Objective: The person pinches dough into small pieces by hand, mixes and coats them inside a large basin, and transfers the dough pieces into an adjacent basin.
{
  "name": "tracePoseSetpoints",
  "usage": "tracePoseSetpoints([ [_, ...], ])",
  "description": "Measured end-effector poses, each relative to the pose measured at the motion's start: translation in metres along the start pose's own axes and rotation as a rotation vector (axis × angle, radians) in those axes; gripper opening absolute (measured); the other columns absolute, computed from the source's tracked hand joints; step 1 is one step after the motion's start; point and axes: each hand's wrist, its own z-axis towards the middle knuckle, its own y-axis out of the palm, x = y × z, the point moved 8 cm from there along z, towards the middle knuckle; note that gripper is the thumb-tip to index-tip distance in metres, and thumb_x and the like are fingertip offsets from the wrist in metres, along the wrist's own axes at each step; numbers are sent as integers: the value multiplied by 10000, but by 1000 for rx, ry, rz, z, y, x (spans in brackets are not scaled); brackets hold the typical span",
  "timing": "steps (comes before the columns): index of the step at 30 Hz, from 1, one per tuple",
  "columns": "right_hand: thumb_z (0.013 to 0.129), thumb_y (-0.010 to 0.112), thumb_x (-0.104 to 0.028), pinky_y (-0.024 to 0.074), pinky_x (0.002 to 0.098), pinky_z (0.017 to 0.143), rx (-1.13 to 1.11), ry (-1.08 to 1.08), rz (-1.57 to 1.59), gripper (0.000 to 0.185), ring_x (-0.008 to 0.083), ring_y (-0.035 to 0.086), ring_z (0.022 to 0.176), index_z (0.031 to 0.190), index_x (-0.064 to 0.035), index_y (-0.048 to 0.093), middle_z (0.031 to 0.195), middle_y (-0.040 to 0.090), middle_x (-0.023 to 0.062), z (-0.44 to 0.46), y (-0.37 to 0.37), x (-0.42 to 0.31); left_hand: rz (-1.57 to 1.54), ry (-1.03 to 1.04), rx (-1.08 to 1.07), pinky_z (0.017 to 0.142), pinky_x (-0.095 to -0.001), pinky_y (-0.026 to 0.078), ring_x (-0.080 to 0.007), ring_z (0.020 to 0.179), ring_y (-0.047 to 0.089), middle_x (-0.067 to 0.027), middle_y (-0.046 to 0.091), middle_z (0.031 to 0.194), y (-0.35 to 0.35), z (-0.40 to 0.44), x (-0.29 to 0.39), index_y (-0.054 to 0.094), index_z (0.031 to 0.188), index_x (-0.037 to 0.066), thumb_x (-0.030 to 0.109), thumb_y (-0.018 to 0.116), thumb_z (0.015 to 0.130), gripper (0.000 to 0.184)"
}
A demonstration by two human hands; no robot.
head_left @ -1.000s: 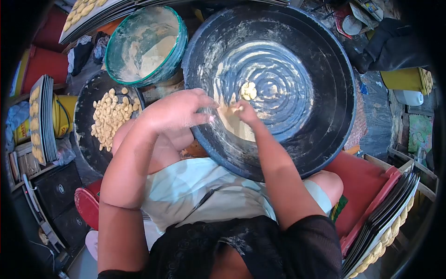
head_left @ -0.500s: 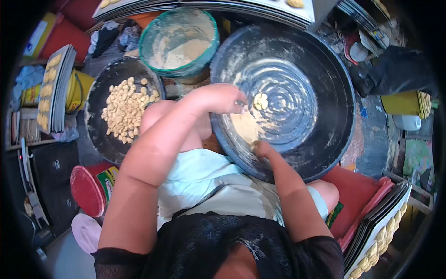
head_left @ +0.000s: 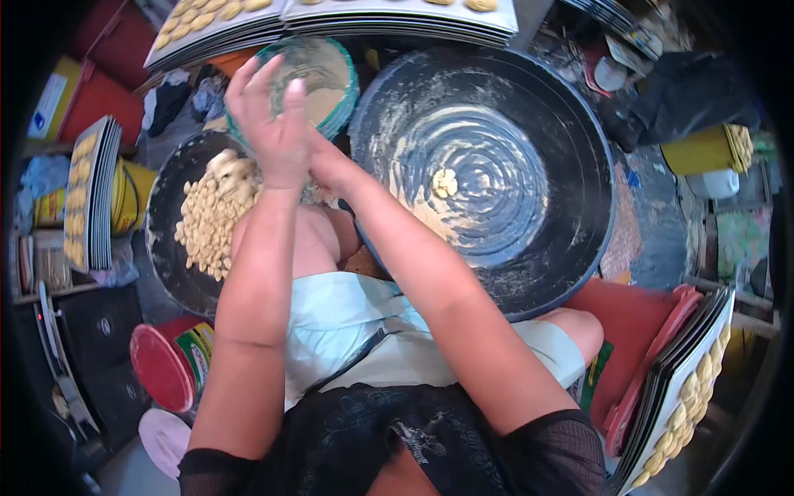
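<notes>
My left hand [head_left: 273, 124] is raised with fingers spread, in front of the green-rimmed tub [head_left: 346, 103] that holds pale flour. My right hand [head_left: 324, 161] is just behind and to the right of it, close to my left wrist; its fingers are hidden. Below and left of my hands, a black basin [head_left: 169, 269] holds a heap of small dough pieces [head_left: 207, 223], with a blurred pale clump [head_left: 231, 174] at its upper part. To the right lies a large black basin [head_left: 579, 207] with flour swirls and a small yellowish cluster [head_left: 444, 183] inside.
Stacked trays with dough pieces [head_left: 397, 18] stand at the top, others at the left [head_left: 95, 194] and lower right [head_left: 682, 388]. A red bucket [head_left: 165, 364] is at lower left. Another person's dark-clothed leg [head_left: 695, 99] shows at upper right.
Both hands have moved up and left, from the large basin towards the tub and the dough heap. My left hand's fingers have spread. A pale blurred clump now shows over the heap.
</notes>
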Motion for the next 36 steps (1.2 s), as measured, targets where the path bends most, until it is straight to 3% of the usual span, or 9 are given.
tracePoseSetpoints([
  [7,841,670,-282,533,404,754,543,414,-389,340,214,607,990,1096,-65,611,1061,627,92,-136,-248,42,43,-103,-361,913,-319,408,-212,1150,449,-103,466,1288,38,-23,-14,641,1116,68,129,663,838,286],
  [9,815,664,-386,504,388,555,745,759,-721,417,216,597,684,1028,-30,626,861,629,93,-226,-338,89,-5,-152,-443,901,-322,419,-204,1137,466,-104,484,1282,52,-29,-17,651,1093,55,125,663,833,270],
  [11,801,655,-458,479,380,745,790,964,-873,528,254,598,865,1083,-13,629,1000,635,148,-300,-384,160,-61,-234,-550,941,-347,404,-244,1162,471,-112,487,1260,67,-34,-14,653,1078,65,126,672,817,268],
  [16,856,539,-554,390,406,1025,702,1015,-1182,710,389,484,1221,1330,-29,473,1291,528,235,-237,-299,236,-118,-273,-770,924,-337,429,-249,1103,537,-126,553,1177,94,-48,2,661,1022,36,120,658,818,222],
  [18,863,597,-432,386,417,1025,558,778,-1175,618,367,484,1220,1330,-47,471,1287,534,209,-202,-291,261,-129,-305,-807,889,-321,449,-233,1043,569,-124,581,1128,100,-57,-1,659,1013,28,124,653,824,212],
  [21,822,674,-258,424,431,976,379,888,-219,535,317,502,1189,1287,-54,506,1237,566,167,-197,-281,210,-134,-327,-864,829,-295,467,-200,970,585,-113,594,1090,108,-64,-7,652,1012,18,105,639,837,195],
  [26,810,594,-16,526,372,773,802,322,-824,380,249,633,912,1190,-6,572,1046,642,173,-168,-403,113,-224,-456,-921,773,-283,466,-166,880,576,-92,602,1032,118,-74,-11,643,1011,13,87,631,846,181],
  [31,797,643,-101,499,405,822,853,513,-424,540,297,590,967,1316,-125,495,1181,537,226,-163,-440,94,-238,-463,-1001,750,-281,467,-160,847,579,-86,606,990,127,-80,7,642,1014,15,85,637,844,184],
  [36,756,695,-295,333,552,1023,670,754,-1420,616,409,364,1260,1328,-208,485,1352,378,216,-172,-346,115,-252,-468,-1079,747,-288,472,-171,825,586,-86,602,954,133,-85,18,642,1018,15,88,642,840,192],
])
